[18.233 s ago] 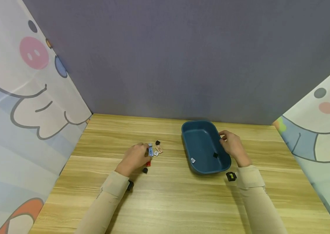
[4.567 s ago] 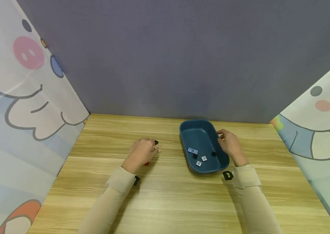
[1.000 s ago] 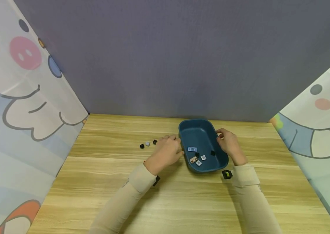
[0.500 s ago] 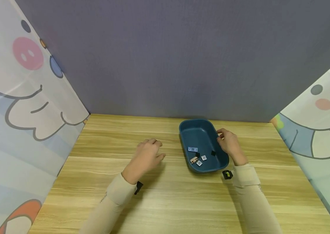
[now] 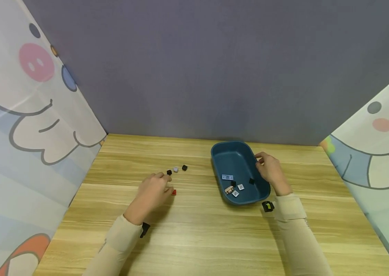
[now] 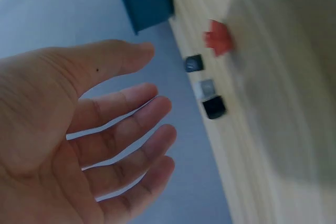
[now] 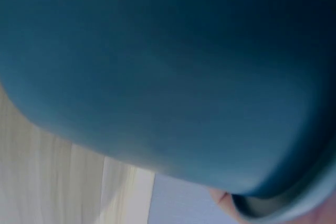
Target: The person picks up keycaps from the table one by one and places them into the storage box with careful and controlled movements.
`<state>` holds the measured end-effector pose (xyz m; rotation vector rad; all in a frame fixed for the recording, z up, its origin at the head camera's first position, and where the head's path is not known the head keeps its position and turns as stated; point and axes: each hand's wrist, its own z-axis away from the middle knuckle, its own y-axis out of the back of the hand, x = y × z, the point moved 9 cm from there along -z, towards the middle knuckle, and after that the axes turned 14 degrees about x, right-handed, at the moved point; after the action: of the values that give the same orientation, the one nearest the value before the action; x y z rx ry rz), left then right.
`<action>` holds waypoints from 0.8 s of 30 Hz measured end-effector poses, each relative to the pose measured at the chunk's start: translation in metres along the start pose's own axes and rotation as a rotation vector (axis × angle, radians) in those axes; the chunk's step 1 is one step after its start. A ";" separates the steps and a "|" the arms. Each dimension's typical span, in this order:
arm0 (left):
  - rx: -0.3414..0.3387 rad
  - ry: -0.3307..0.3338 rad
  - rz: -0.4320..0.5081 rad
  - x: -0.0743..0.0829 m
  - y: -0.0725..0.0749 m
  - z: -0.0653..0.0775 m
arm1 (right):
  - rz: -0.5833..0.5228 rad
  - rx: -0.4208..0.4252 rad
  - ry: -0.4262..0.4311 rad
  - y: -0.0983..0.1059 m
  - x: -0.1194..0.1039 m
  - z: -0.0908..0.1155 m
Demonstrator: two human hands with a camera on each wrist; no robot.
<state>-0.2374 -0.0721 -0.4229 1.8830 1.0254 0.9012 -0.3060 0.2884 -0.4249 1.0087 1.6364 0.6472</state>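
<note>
In the head view my left hand hovers over the table, its fingers loosely spread and holding nothing. Just off its fingertips lies a red keycap-like piece. Beyond that sit a black keycap, a white one and another black one. The left wrist view shows the empty palm, with the red piece blurred. My right hand holds the right rim of a dark blue bin. Inside the bin lie a long blue keycap, a beige one, and several white and black ones.
The wood-grain table runs back to a grey wall panel. Cartoon-printed curtains stand on both sides. Black wrist-camera units show beside both cuffs.
Since the earliest frame, the long blue, beige and more small keycaps have come to lie in the bin. In the last second my left hand has moved left from beside the bin. The right hand stays put.
</note>
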 end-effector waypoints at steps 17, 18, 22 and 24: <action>-0.152 0.016 0.016 -0.011 -0.037 0.015 | 0.004 0.010 0.023 -0.001 -0.001 0.001; -0.156 0.016 0.017 -0.011 -0.039 0.015 | 0.003 0.011 0.026 -0.001 -0.001 0.001; -0.152 0.022 0.025 -0.013 -0.041 0.015 | 0.000 0.009 0.026 -0.001 -0.001 0.001; -0.147 0.024 0.026 -0.013 -0.041 0.015 | 0.001 0.010 0.025 0.000 0.000 0.000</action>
<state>-0.2433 -0.0728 -0.4683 1.7701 0.9245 0.9892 -0.3058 0.2878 -0.4251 1.0123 1.6619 0.6554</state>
